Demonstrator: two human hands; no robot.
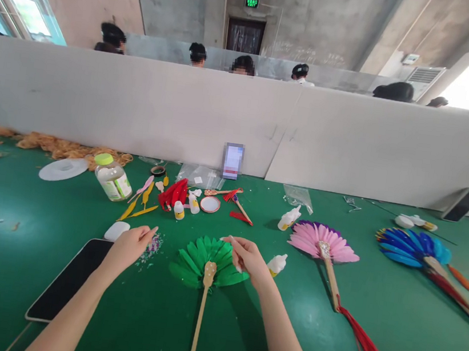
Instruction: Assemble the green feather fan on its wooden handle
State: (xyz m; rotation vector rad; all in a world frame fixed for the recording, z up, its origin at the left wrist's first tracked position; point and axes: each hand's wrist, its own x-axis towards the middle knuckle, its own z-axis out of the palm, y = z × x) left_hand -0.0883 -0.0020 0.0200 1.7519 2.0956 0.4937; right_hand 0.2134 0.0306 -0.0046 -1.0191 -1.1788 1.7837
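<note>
A green feather fan (195, 259) lies on the green table, its wooden handle pointing toward me and small pale dots on its wooden centre. My left hand (135, 243) is closed in a pinch beside a small pile of purple and pale beads (151, 248), left of the fan. Over the fan's upper right feathers, my right hand (245, 254) is pinched too. Whatever either hand holds is too small to make out. A white glue bottle (277, 265) lies just right of my right hand.
A black tablet (69, 280) lies under my left forearm. Pink (341, 248) and blue (410, 247) fans lie to the right. Farther back are a green-lidded jar (113, 179), red feathers (174, 193), small bottles and a phone (233, 161) against a white partition (140, 105). People sit beyond.
</note>
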